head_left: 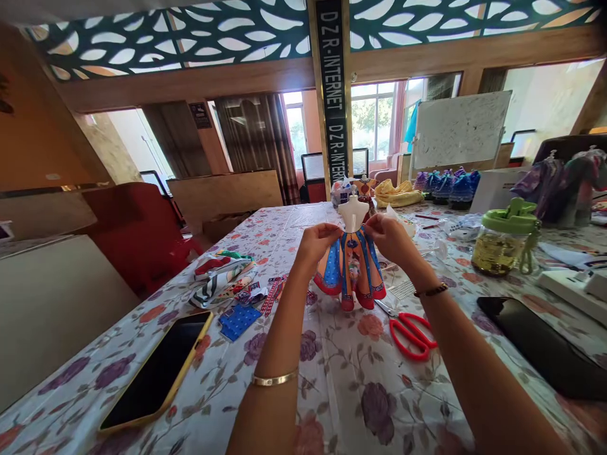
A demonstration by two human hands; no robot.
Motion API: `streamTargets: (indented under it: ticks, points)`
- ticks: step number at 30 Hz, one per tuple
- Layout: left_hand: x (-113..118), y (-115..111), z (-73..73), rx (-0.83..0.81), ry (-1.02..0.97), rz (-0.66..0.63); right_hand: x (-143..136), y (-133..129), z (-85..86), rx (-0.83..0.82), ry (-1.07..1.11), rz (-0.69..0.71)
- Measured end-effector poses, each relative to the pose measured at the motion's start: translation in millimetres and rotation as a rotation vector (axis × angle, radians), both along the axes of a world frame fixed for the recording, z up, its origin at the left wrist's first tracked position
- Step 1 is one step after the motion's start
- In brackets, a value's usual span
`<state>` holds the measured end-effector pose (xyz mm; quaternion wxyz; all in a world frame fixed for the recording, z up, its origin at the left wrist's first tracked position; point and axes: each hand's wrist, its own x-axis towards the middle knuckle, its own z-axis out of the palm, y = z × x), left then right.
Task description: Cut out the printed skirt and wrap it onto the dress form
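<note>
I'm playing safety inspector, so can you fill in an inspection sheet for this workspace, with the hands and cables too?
Surface: flowered tablecloth.
Job's things: orange-and-blue skirt at the white mannequin's waist; whether it wraps fully around is hidden.
Clutter: red-handled scissors, blue cloth piece, yellow-cased phone, green-lidded jar.
Hands: left hand and right hand each pinch the skirt's upper edge.
Cables: hard to make out near the apparent white power strip.
Surroundings: whiteboard beyond the table.
</note>
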<state>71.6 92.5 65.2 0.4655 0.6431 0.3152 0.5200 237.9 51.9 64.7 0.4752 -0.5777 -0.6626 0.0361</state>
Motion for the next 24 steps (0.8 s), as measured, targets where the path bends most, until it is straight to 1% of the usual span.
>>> streamTargets:
  ticks: [5,9,17,24]
  points:
    - [1.9,5.9,-1.4,0.009,-0.027,0.017,3.2,6.4,-1.7,-0.031,0.055,0.092]
    - [1.0,9.3,0.1,0.026,-0.018,0.012,1.9,8.9,0.2,-0.040,0.053,0.120]
    - [-0.1,16.2,-2.5,0.059,0.016,0.033,-4.3,8.6,8.4,-0.021,-0.011,0.078]
    - [3.1,16.8,-2.3,0.132,0.078,0.118,-17.7,-3.1,15.3,0.041,-0.036,-0.004]
